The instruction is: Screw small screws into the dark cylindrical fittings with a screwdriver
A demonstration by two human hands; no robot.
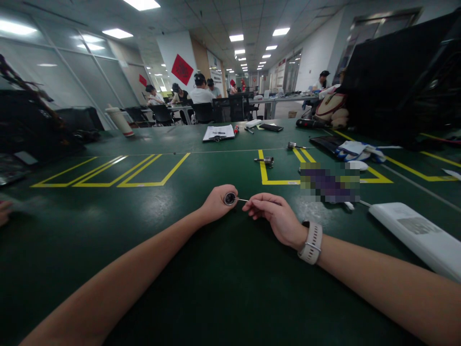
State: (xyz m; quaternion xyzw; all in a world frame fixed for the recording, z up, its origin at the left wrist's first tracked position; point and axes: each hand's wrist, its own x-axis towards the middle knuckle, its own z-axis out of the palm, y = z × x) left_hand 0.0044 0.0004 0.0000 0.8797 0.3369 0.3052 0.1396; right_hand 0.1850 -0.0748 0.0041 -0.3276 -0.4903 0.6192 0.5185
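Observation:
My left hand [219,204] is closed around a hole saw [229,198], whose round open end faces me. Most of its body is hidden in the fist. From the right, a thin metal rod [242,200] meets the side of the hole saw near its rim. My right hand [268,211] pinches the rod's other end between thumb and fingers, which cover that end, so its kind cannot be made out. Both hands are above the green table. Beyond them lies a second hole saw [267,161] with its shank pointing left, and farther right is another hole saw [293,145].
Yellow tape [142,184] marks boxes on the green table [173,298]. To the right are a white power bank [414,230], gloves [360,151] and a pixelated object [327,182]. A clipboard [219,133] lies farther back. Another person's hand [4,211] shows at the left edge.

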